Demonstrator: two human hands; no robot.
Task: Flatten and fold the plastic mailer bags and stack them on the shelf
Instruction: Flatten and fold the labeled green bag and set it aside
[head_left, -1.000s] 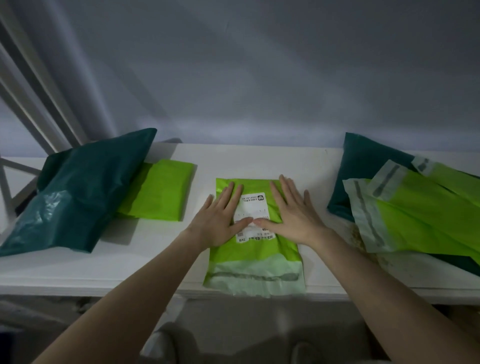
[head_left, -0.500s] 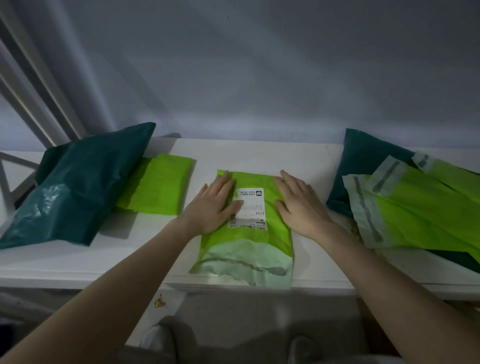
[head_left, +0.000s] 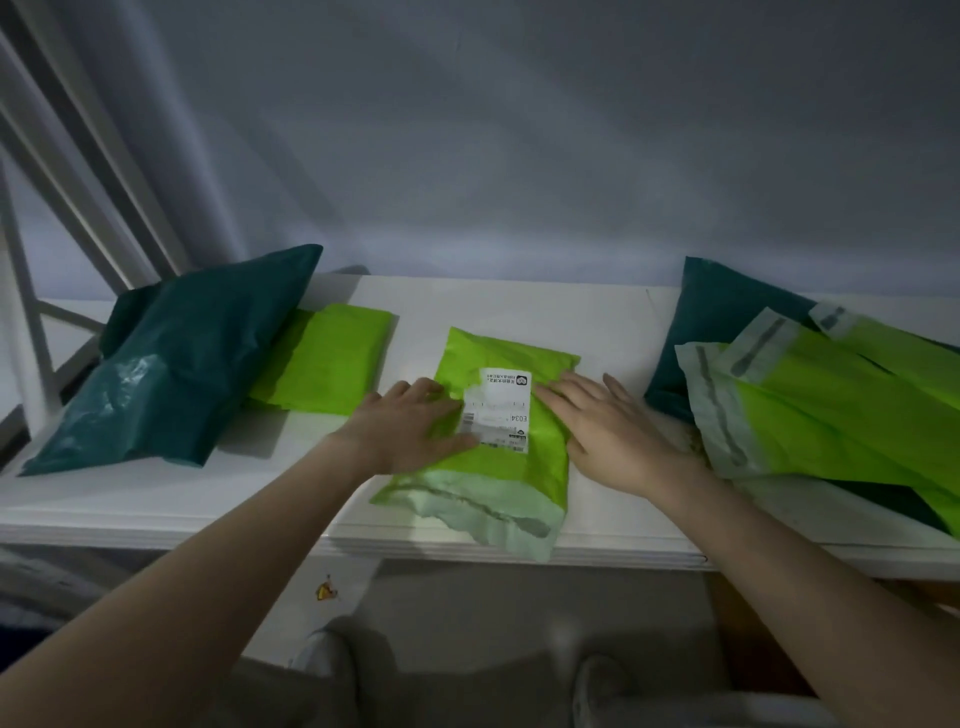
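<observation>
Both hands, left (head_left: 410, 423) and right (head_left: 605, 428), press flat with spread grip on the green mailer (head_left: 506, 467), shelf (head_left: 156, 499) centre.

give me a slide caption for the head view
Both hands, left hand and right hand, press a lime green mailer bag flat on the white shelf.

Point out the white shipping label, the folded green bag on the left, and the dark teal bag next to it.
Label (head_left: 497, 410): head view, middle of the white sticker.
Folded green bag (head_left: 332, 358): head view, middle of its top face.
Teal bag (head_left: 176, 364): head view, middle of its crinkled top.
</observation>
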